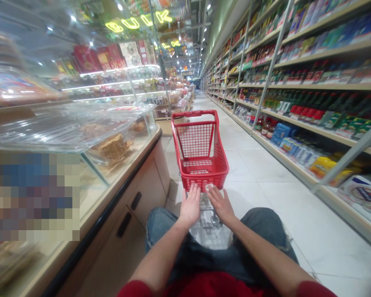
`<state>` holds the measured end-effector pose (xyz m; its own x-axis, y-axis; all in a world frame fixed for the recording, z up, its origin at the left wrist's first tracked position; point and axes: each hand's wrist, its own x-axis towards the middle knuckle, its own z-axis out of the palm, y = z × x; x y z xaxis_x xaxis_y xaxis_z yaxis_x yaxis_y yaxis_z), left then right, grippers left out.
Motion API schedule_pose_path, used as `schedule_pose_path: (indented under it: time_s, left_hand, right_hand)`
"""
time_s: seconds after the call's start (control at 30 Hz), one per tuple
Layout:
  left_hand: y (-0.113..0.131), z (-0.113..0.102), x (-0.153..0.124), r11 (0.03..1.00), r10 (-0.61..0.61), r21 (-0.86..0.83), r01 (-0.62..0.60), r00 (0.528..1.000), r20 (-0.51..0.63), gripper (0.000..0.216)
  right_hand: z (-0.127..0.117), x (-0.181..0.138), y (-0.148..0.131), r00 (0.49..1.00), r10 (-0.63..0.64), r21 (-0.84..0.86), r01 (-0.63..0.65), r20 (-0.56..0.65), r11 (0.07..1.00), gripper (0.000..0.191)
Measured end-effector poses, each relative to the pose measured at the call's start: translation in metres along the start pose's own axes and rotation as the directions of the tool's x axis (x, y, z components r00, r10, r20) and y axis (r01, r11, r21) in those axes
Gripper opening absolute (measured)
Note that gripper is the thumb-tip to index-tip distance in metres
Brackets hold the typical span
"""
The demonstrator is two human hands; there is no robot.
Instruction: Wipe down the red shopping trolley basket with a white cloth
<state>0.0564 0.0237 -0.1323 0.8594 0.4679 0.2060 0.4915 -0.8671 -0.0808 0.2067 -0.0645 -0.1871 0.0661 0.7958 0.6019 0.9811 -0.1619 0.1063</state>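
A red shopping cart (200, 163) with an empty mesh basket stands in the aisle straight ahead of me. My left hand (191, 206) rests on the basket's near rim, fingers laid forward and curled over the edge. My right hand (219, 203) sits beside it on the same rim, fingers also bent over the edge. Both forearms reach forward from red sleeves. My knees in blue jeans show below the hands.
A glass bakery display counter (111, 148) with wooden cabinet doors runs along the left. Long shelves (297, 99) of bottles and packets line the right. The white tiled aisle floor (259, 173) stretches far ahead. A neon sign (139, 21) glows overhead.
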Motion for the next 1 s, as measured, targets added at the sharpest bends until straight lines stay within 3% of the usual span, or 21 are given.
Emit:
schedule_pose_path:
  time_s: [0.2, 0.47, 0.57, 0.73, 0.8, 0.93, 1.0]
  left_hand:
    - [0.017, -0.013, 0.020, 0.999, 0.041, -0.013, -0.042, 0.998, -0.056, 0.062]
    - [0.034, -0.012, 0.022, 0.982, 0.189, 0.014, -0.189, 0.982, -0.009, 0.060]
    - [0.030, -0.015, 0.024, 0.985, 0.171, 0.015, -0.170, 0.985, -0.015, 0.060]
    - [0.025, -0.025, 0.030, 0.994, 0.113, 0.001, -0.113, 0.993, -0.043, 0.064]
    - [0.024, -0.026, 0.029, 0.994, 0.112, 0.005, -0.112, 0.993, -0.041, 0.065]
    - [0.016, -0.025, 0.025, 0.994, 0.113, -0.004, -0.113, 0.993, -0.036, 0.064]
    - [0.007, -0.029, 0.026, 0.996, 0.088, -0.001, -0.088, 0.995, -0.048, 0.064]
  right_hand:
    - [-0.027, 0.020, 0.031, 0.965, 0.220, -0.047, -0.229, -0.145, 0.972, 0.046]
    - [0.007, -0.017, 0.021, 0.978, 0.206, -0.082, -0.203, 0.034, 0.976, 0.050]
    - [-0.007, -0.008, 0.030, 0.968, 0.241, -0.050, -0.245, -0.071, 0.968, 0.046]
    - [-0.029, 0.018, 0.042, 0.910, 0.331, 0.032, -0.333, -0.251, 0.942, 0.045]
    - [-0.020, 0.012, 0.037, 0.914, 0.351, 0.050, -0.348, -0.203, 0.936, 0.048]
    - [0.000, -0.014, 0.024, 0.960, 0.279, 0.053, -0.280, 0.024, 0.959, 0.053]
    - [-0.005, -0.015, 0.027, 0.965, 0.261, 0.057, -0.261, 0.017, 0.964, 0.053]
